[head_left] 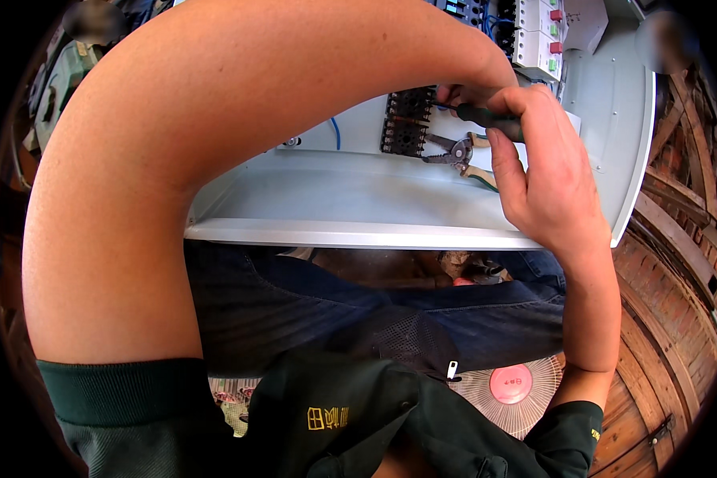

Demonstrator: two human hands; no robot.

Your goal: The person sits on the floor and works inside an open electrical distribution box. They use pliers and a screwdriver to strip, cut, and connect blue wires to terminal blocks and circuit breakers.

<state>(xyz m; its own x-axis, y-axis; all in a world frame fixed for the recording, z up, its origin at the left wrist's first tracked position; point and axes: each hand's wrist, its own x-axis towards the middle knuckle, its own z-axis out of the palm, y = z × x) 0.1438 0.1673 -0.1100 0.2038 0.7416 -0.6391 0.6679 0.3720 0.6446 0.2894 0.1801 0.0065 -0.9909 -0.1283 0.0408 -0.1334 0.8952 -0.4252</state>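
Observation:
My right hand [546, 171] is closed around the dark handle of a screwdriver [486, 119]. The shaft points left, at a black terminal socket [410, 103] fixed inside a white metal enclosure [358, 227]. From above, my left arm arches across, and my left hand [486, 73] bends down beside the shaft. Its fingers are curled near the socket, partly hidden behind the right hand, and what they pinch cannot be made out. A pair of wire-stripping pliers [458, 153] lies spread on the panel, just below the screwdriver. Farther left, a short blue wire [337, 134] rises from the panel.
White circuit breakers [540, 36] with red and green buttons sit at the enclosure's far right, beside bundled blue wires [498, 24]. The enclosure's near edge is above my legs [358, 311]. A round fan guard [486, 398] stands below, and wooden boards [653, 358] lie at right.

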